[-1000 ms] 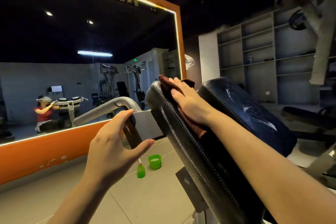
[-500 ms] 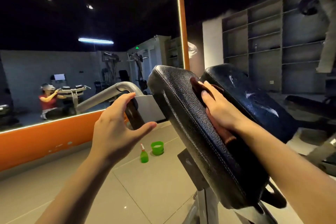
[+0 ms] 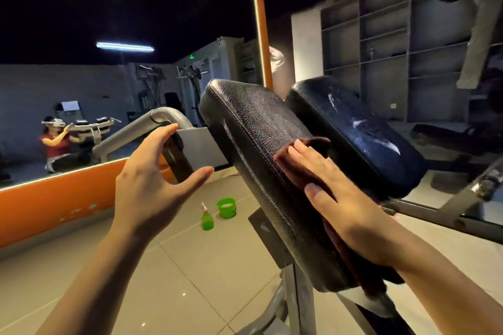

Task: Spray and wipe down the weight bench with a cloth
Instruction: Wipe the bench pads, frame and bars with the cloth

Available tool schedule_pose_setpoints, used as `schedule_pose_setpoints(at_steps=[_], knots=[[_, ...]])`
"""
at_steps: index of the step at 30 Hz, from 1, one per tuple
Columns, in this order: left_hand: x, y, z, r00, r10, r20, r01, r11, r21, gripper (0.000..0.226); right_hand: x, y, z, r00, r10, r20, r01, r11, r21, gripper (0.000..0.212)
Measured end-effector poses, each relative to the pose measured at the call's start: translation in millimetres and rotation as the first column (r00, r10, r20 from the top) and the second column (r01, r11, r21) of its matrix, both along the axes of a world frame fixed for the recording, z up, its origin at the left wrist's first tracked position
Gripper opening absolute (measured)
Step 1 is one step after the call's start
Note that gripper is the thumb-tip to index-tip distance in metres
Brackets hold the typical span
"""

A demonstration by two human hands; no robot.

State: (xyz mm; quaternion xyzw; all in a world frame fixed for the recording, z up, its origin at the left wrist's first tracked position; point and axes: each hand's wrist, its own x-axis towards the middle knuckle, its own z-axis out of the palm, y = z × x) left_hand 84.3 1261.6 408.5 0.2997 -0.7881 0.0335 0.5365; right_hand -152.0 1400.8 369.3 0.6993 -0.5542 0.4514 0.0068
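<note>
The right hand point(image 3: 351, 198) lies flat with straight fingers on a dark brown cloth point(image 3: 313, 160), pressing it against the near black pad point(image 3: 253, 139) of the weight bench; the cloth runs down the pad's right flank beneath the palm, and its lower end trails past the pad's bottom edge, where it blurs. The left hand point(image 3: 155, 177) is spread open just left of that pad, fingers and thumb arched apart around a dark handle grip point(image 3: 177, 155) without clearly closing on it (whether the fingertips touch the grey tube point(image 3: 163, 117) above cannot be told). The near pad is tilted, its long axis running from its upper end, up and away toward the mirror point(image 3: 122, 62), down to its lower end near the viewer, where it sits on a grey steel post point(image 3: 296, 296). A second black pad point(image 3: 359, 133), smeared with pale streaks, lies parallel just right of it and is partly hidden behind the near pad and the right hand. On the tiled floor beyond the near pad's left edge stand a green spray bottle point(image 3: 207, 217) and, just beside it, a small green bucket point(image 3: 226, 208) holding something pale, too small to identify. Past the second pad, grey shelving point(image 3: 381, 49) holds almost nothing discernible. The bench frame is cut off at the right edge.
</note>
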Motion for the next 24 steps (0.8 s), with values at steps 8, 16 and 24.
schedule_pose_setpoints(at_steps=[8, 16, 24], knots=[[-4, -3, -1, 1.000, -0.020, -0.007, 0.020, 1.000, 0.001, 0.084, -16, -34, 30, 0.992, -0.072, 0.106, 0.071, 0.997, 0.005, 0.039], [-5, 1, 0, 1.000, -0.009, 0.011, 0.009, 1.000, 0.016, 0.080, 27, -111, 122, 0.999, -0.018, -0.027, 0.016, 0.997, -0.071, 0.047], [-6, -6, -9, 0.997, -0.057, -0.059, 0.056, 0.998, -0.011, 0.074, 37, -31, 48, 0.994, -0.046, -0.098, 0.042, 0.998, -0.036, 0.050]])
